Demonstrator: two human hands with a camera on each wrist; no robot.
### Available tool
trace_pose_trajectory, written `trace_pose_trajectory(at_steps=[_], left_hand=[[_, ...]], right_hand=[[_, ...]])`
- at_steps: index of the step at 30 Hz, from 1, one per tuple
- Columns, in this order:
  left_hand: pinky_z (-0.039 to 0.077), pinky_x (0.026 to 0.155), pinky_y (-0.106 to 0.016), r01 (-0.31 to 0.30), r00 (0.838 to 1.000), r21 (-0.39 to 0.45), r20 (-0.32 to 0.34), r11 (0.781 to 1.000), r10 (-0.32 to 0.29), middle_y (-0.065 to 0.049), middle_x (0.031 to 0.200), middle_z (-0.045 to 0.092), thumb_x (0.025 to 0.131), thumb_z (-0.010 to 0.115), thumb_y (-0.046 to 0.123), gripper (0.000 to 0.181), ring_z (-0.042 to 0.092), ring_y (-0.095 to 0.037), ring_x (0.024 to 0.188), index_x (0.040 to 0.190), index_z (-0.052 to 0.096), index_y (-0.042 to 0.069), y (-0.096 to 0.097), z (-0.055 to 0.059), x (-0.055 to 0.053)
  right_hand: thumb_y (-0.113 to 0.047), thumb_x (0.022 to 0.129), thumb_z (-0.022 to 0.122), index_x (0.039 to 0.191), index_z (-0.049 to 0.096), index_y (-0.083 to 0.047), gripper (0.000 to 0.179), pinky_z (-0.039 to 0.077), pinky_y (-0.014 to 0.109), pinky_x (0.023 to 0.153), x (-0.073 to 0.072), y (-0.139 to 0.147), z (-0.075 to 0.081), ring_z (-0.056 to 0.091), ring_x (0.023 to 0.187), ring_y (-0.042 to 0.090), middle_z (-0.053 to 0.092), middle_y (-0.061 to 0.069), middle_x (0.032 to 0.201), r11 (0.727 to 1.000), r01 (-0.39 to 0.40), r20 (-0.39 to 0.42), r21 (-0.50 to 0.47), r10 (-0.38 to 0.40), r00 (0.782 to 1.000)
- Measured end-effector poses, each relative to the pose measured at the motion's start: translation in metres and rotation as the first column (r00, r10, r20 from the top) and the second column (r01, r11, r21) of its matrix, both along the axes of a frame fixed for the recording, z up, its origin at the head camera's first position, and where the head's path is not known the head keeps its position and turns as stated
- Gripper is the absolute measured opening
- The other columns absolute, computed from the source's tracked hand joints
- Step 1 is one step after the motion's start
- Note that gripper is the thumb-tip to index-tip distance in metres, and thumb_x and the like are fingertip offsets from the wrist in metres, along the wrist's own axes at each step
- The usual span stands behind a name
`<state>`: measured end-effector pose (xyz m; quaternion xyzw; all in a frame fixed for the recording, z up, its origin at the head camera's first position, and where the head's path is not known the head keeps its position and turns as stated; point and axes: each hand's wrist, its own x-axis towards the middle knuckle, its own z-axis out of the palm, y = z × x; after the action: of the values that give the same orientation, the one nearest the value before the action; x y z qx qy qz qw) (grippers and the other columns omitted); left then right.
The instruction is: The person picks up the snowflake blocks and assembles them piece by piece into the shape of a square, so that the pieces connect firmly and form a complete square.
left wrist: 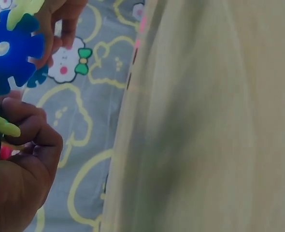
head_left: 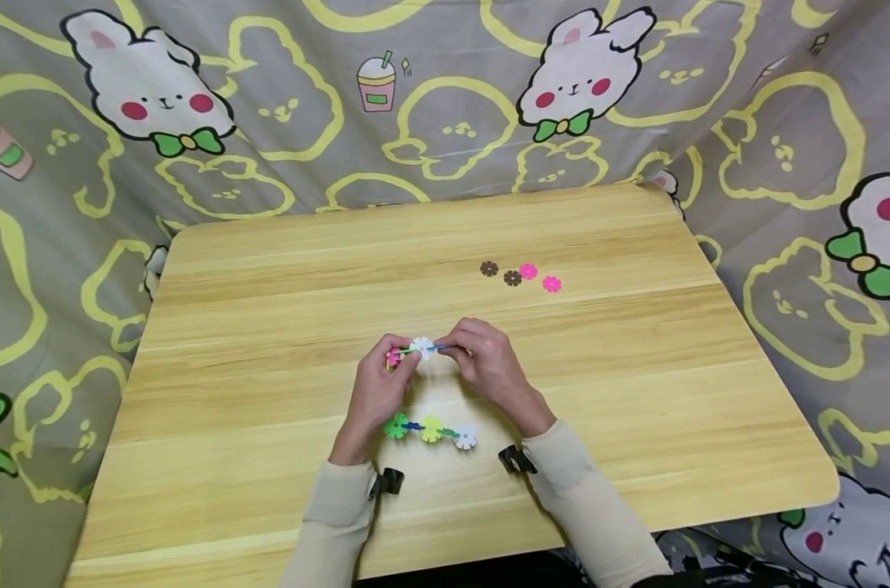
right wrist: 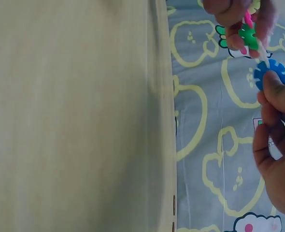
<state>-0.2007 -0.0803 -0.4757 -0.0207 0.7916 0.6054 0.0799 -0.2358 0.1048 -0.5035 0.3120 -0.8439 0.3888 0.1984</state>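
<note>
Above the middle of the wooden table (head_left: 269, 327) both hands hold a small cluster of plastic snowflake discs. My left hand (head_left: 403, 360) grips its pink disc (head_left: 393, 357) and green end (right wrist: 249, 35). A white disc (head_left: 421, 348) sits in the middle. My right hand (head_left: 454, 350) pinches the blue disc (head_left: 439, 349) at the other end. The left wrist view shows that blue disc (left wrist: 7, 50) close up, above my curled left hand (left wrist: 17, 164). In the right wrist view the blue disc (right wrist: 270, 72) sits at my right hand's fingertips (right wrist: 273, 94).
A finished chain of green (head_left: 397, 425), yellow (head_left: 431, 429) and white (head_left: 465, 438) discs lies on the table between my wrists. Two brown discs (head_left: 489, 269) and two pink discs (head_left: 552, 283) lie loose further back right. Rabbit-print cloth (head_left: 158, 90) surrounds the table.
</note>
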Motion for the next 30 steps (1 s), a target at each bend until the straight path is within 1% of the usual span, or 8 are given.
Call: trace_pose_trajectory(at_steps=[3, 6, 10, 15, 19, 23, 26, 30], left_hand=[[0.038, 0.049, -0.020, -0.004, 1.000, 0.004, -0.001, 1.000, 0.004, -0.006, 0.063, 0.051, 0.096, 0.059, 0.011, 0.018, 0.045, -0.010, 0.051, 0.112, 0.061, 0.003, -0.001, 0.006, 0.003], [0.039, 0.048, -0.020, 0.012, 1.000, 0.010, 0.002, 1.000, -0.012, -0.004, 0.062, 0.051, 0.096, 0.059, 0.012, 0.019, 0.045, -0.009, 0.050, 0.113, 0.060, 0.003, 0.000, 0.006, 0.003], [0.038, 0.048, -0.020, 0.018, 1.000, 0.011, -0.009, 1.000, -0.018, -0.006, 0.063, 0.052, 0.097, 0.059, 0.014, 0.020, 0.045, -0.009, 0.050, 0.114, 0.060, 0.004, 0.001, 0.004, 0.003], [0.039, 0.049, -0.020, -0.014, 1.000, 0.010, -0.018, 1.000, 0.015, -0.014, 0.065, 0.054, 0.096, 0.060, 0.012, 0.020, 0.047, -0.013, 0.052, 0.113, 0.061, 0.003, 0.001, 0.002, 0.003], [0.040, 0.049, -0.020, -0.031, 0.999, 0.002, -0.009, 1.000, 0.031, -0.028, 0.071, 0.056, 0.096, 0.061, 0.014, 0.023, 0.049, -0.017, 0.053, 0.116, 0.060, 0.004, -0.002, -0.014, -0.002], [0.039, 0.049, -0.021, -0.046, 0.999, 0.008, -0.003, 0.999, 0.046, -0.030, 0.072, 0.057, 0.095, 0.062, 0.019, 0.024, 0.048, -0.017, 0.053, 0.117, 0.060, 0.008, -0.007, -0.029, -0.005], [0.039, 0.048, -0.022, -0.058, 0.998, 0.020, -0.017, 0.998, 0.058, -0.023, 0.069, 0.056, 0.095, 0.063, 0.023, 0.023, 0.048, -0.016, 0.053, 0.115, 0.062, 0.012, -0.009, -0.032, -0.005], [0.040, 0.048, -0.023, -0.060, 0.997, 0.029, -0.049, 0.998, 0.062, -0.015, 0.067, 0.055, 0.095, 0.063, 0.024, 0.021, 0.049, -0.016, 0.053, 0.113, 0.062, 0.015, -0.011, -0.034, -0.006]], right_hand=[[-0.007, 0.080, 0.077, 0.087, 0.076, -0.008, 0.007, 0.051, 0.017, 0.067, -0.001, 0.001, 0.001, 0.061, 0.073, 0.009, 0.069, 0.000, 0.081, 0.999, -0.016, 0.047, 0.031, 0.014, 0.999], [-0.009, 0.080, 0.077, 0.089, 0.077, -0.010, 0.009, 0.051, 0.018, 0.067, -0.002, 0.005, 0.002, 0.061, 0.074, 0.007, 0.069, -0.001, 0.083, 0.999, -0.026, 0.110, 0.046, 0.021, 0.994], [-0.009, 0.082, 0.076, 0.092, 0.076, -0.011, 0.010, 0.052, 0.019, 0.068, -0.005, 0.010, 0.001, 0.062, 0.076, 0.007, 0.069, -0.001, 0.086, 0.998, -0.030, 0.167, 0.048, 0.022, 0.986], [-0.009, 0.085, 0.073, 0.098, 0.075, -0.012, 0.014, 0.053, 0.021, 0.071, -0.007, 0.019, 0.001, 0.064, 0.080, 0.008, 0.070, -0.001, 0.090, 0.998, -0.017, 0.216, 0.065, 0.002, 0.976], [-0.005, 0.086, 0.069, 0.103, 0.073, -0.010, 0.017, 0.054, 0.025, 0.072, -0.015, 0.032, 0.000, 0.063, 0.081, 0.012, 0.069, 0.002, 0.092, 0.995, 0.069, 0.285, 0.071, -0.087, 0.955], [-0.003, 0.088, 0.066, 0.108, 0.071, -0.008, 0.021, 0.053, 0.029, 0.073, -0.024, 0.051, -0.001, 0.062, 0.082, 0.017, 0.069, 0.005, 0.094, 0.978, 0.193, 0.378, 0.077, -0.208, 0.902], [-0.006, 0.090, 0.063, 0.112, 0.069, -0.008, 0.022, 0.052, 0.031, 0.076, -0.030, 0.065, -0.002, 0.061, 0.085, 0.019, 0.067, 0.006, 0.095, 0.958, 0.277, 0.474, 0.073, -0.278, 0.836], [-0.010, 0.093, 0.059, 0.119, 0.066, -0.010, 0.026, 0.050, 0.032, 0.077, -0.037, 0.082, -0.003, 0.058, 0.089, 0.021, 0.064, 0.007, 0.098, 0.924, 0.379, 0.601, 0.047, -0.329, 0.728]])
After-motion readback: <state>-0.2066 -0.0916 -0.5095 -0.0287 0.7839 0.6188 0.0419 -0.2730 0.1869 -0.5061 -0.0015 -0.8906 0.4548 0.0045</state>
